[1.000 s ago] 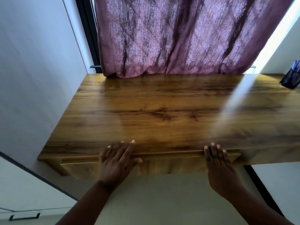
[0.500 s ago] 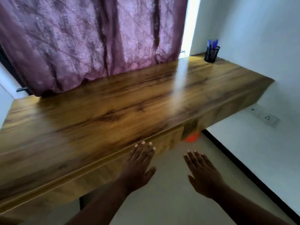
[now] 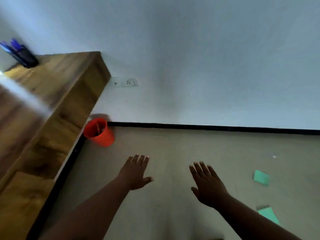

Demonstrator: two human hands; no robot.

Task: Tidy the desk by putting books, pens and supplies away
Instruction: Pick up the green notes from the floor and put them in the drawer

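Above the floor [image 3: 173, 170], head view: left hand [image 3: 134, 175] and right hand [image 3: 208, 185] hover flat, fingers straight and slightly spread, holding nothing. Left of them, the desk [image 3: 52, 87] carries a pen holder [image 3: 24, 55] at its far corner; an orange cup [image 3: 99, 132] stands below, and two green paper slips [image 3: 261, 177] lie at right.

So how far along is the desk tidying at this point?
Done: the visible desk end holds only the pen holder with blue pens. In hand: nothing; left hand and right hand are open and empty. Left: two green paper notes on the floor, right of the orange bin.
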